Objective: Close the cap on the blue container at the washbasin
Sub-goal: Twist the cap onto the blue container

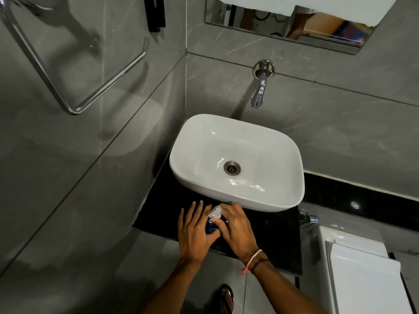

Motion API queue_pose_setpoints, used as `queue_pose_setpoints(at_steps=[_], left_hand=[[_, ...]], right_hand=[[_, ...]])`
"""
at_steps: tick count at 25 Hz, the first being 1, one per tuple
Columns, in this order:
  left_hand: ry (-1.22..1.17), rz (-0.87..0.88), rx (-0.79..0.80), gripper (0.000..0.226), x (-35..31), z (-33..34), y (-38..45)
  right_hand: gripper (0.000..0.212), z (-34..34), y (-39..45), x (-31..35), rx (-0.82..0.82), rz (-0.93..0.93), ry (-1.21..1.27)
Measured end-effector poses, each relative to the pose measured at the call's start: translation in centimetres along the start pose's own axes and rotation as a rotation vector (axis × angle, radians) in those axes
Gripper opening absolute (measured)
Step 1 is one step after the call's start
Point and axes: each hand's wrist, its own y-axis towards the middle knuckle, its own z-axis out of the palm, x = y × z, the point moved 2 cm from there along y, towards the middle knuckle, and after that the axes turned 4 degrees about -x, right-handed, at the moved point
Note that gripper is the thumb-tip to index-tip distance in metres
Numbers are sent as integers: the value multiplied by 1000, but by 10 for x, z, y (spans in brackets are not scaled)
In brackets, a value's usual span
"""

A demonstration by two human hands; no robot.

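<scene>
While we look down over the washbasin [235,162], the blue container [211,226] sits at about 6 o'clock from its drain [232,167], on the black bench [267,236] just in front of the basin's near rim. Most of it is hidden between our two hands. Our left hand [196,230] lies against the container's left side with the fingers stretched out straight toward 12 o'clock, flat rather than curled. Our right hand [235,230] curls around the container from 3 o'clock, thumb across the blue body, so it grips the container. The clear cap [215,211] pokes up between the hands, tilted toward 1 o'clock, not yet pressed flat; we cannot tell whether a fingertip touches it. A chrome tap [259,91] juts from the wall at 12 o'clock above the basin. Thread bands [255,260] circle our right wrist.
</scene>
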Motion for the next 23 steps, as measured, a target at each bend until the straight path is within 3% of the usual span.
queue_pose_setpoints(at_steps=[6, 10, 13, 17, 21, 23], left_hand=[[4, -49, 10, 74, -3, 3, -4], [4, -44, 17, 72, -2, 3, -3], [-23, -68, -7, 73, -3, 2, -4], [-17, -60, -25, 76, -5, -1, -2], [-16, -59, -11, 77, -5, -2, -3], [-13, -63, -13, 75, -5, -3, -3]], right_hand=[[27, -7, 2, 0, 37, 20, 106], [56, -23, 3, 6, 95, 22, 192], [32, -36, 13, 12, 74, -61, 121], [22, -35, 38, 28, 49, 36, -182], [36, -41, 39, 28, 210, 94, -146], [30, -48, 31, 22, 272, 105, -127]])
